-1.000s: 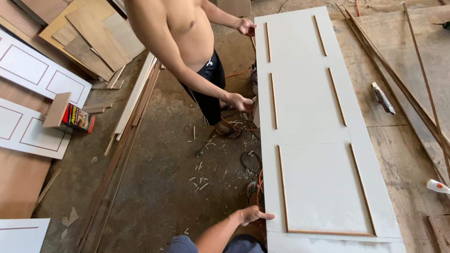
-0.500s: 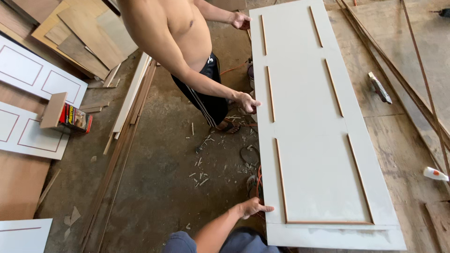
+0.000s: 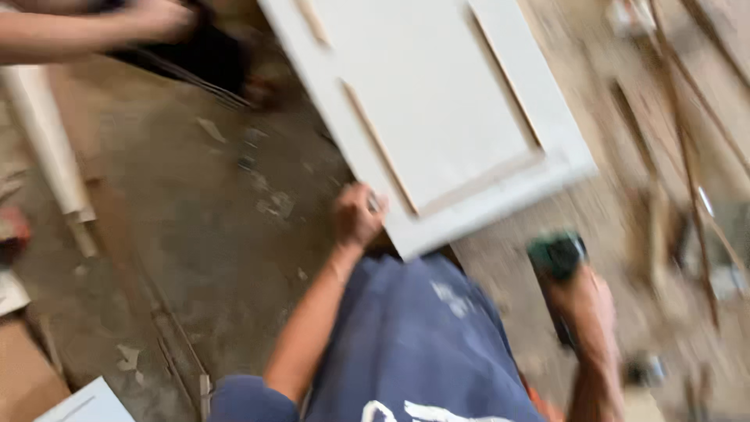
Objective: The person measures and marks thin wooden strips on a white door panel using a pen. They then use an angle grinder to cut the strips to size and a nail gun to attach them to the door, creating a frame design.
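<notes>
Left hand [image 3: 358, 215] grips the near edge of the white door panel [image 3: 437, 101]. Right hand [image 3: 582, 301] is closed around a green-topped power tool [image 3: 556, 256]. A co-worker's hand [image 3: 160, 17] shows at upper left, blurred.

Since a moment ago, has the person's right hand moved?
Yes. The right hand, unseen earlier, now shows near the white door panel's lower corner, gripping a dark green-topped tool.

Ahead of me, at the upper left, a co-worker's forearm [image 3: 70, 35] reaches across above dark trousers [image 3: 187, 59]. A white strip of moulding [image 3: 48, 148] lies along the left of the dirty concrete floor [image 3: 226, 258], which carries scattered chips and scraps. Thin wooden slats [image 3: 687, 148] lie at the right (motion blur hides their detail). A white panel corner [image 3: 82, 402] shows at bottom left.
</notes>
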